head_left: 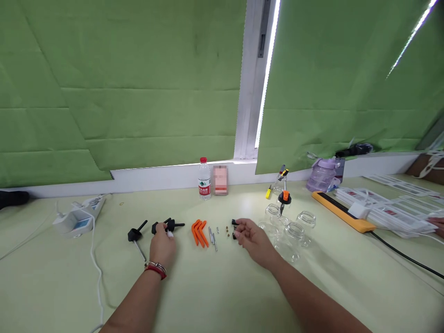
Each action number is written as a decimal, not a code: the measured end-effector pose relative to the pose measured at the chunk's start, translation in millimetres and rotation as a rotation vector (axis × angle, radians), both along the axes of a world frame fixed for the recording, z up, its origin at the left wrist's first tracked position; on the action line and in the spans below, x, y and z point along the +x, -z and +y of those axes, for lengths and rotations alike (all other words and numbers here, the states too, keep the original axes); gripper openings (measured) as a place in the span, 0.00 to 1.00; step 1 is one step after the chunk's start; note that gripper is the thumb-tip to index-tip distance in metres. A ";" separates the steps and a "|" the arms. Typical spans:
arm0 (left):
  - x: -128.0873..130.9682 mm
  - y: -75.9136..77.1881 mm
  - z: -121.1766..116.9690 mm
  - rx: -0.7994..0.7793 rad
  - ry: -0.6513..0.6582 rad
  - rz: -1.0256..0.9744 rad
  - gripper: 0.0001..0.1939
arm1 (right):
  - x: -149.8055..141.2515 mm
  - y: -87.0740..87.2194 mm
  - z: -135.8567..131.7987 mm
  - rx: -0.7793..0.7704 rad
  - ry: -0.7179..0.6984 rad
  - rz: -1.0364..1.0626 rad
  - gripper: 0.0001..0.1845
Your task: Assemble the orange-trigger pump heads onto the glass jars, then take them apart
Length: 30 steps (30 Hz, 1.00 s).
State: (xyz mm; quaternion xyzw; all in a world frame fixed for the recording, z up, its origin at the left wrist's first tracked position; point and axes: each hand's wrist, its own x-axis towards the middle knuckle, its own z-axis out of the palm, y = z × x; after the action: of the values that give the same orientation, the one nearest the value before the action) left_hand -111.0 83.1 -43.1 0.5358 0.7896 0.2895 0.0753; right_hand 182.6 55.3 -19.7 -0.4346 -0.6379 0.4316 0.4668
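My left hand (162,244) rests on the pale green table (215,296), fingers curled round a black pump part with a white tip (169,227). A red band circles that wrist. Another black pump part with a thin tube (136,234) lies just left of it. My right hand (250,237) reaches over small black pieces (235,224), fingers pinched on one of them. Between the hands lie orange levers (199,232), short metal pins (212,237) and tiny brown bits (227,231).
Several clear glass jars (294,230) stand right of my right hand, one with an orange-topped pump (285,198). A water bottle (204,179) stands at the back by the window sill. A white power strip (78,218) with cable lies left; an orange-edged ruler (342,212), papers and a purple jug (322,175) lie right.
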 end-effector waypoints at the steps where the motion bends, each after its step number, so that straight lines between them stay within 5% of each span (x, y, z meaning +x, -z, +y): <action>1: -1.4 0.6 0.5 -0.011 -0.005 0.018 0.13 | 8.1 -9.0 2.5 0.063 0.054 -0.068 0.20; 7: -2.4 -0.9 2.3 -0.050 0.017 0.072 0.08 | 77.6 -65.9 35.5 0.307 0.529 -0.807 0.14; 11: 1.3 -2.6 1.3 -0.056 0.045 0.126 0.07 | 122.9 -73.3 71.0 0.138 0.534 -1.179 0.16; 14: 5.9 -5.2 -2.5 -0.071 0.072 0.192 0.07 | 145.7 -64.2 91.0 -0.096 0.384 -1.179 0.20; 21: 11.9 -11.5 -9.7 -0.153 0.112 0.397 0.10 | 155.5 -54.0 95.7 -0.101 0.439 -1.138 0.17; 25: 15.7 -13.3 -12.0 -0.042 0.120 0.422 0.10 | 151.8 -71.1 78.0 0.043 0.531 -1.179 0.16; 30: 27.8 -12.6 -16.7 0.238 0.195 0.378 0.12 | 126.0 -115.2 24.2 0.470 0.703 -1.143 0.17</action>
State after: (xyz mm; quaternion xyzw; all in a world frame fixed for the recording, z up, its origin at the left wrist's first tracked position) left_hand -83.2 66.3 -30.6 0.6594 0.6944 0.2664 -0.1097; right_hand 308.5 79.5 95.4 -0.6608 -0.6812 -0.1891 0.2519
